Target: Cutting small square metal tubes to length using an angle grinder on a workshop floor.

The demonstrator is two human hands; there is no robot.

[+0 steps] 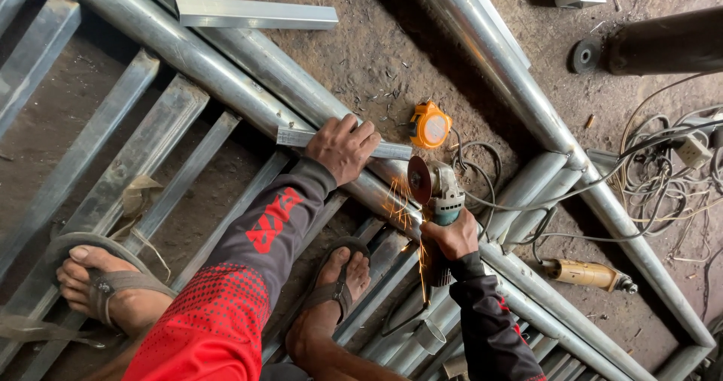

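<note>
Steel channel strip [392, 150], short and grey, lies across a long galvanised pipe [226, 80] just above the middle of the frame, and that is where the cutting takes place. Largest in view is the pipe frame itself: the long pipe runs from the upper left down to the lower right, a second pipe [520, 87] slants from the top centre to the right edge, and flat rails [113, 163] fan across the left side over the dirt floor [376, 42]. The left hand [343, 147] presses flat on the strip, fingers spread over its top and gripping nothing else. The right hand [452, 236], lower centre, is clamped round the body of an angle grinder [437, 189], whose disc meets the strip's end and throws sparks [399, 208] downward. Two sandalled feet [113, 283] stand on the rails at lower left and lower centre. A tangle of cables [663, 170] fills the right side. Another loose channel piece [256, 12] lies at the upper left. A yellow-handled tool [587, 274] lies at right of centre, and an orange tape measure [431, 125] sits just above the grinder.
</note>
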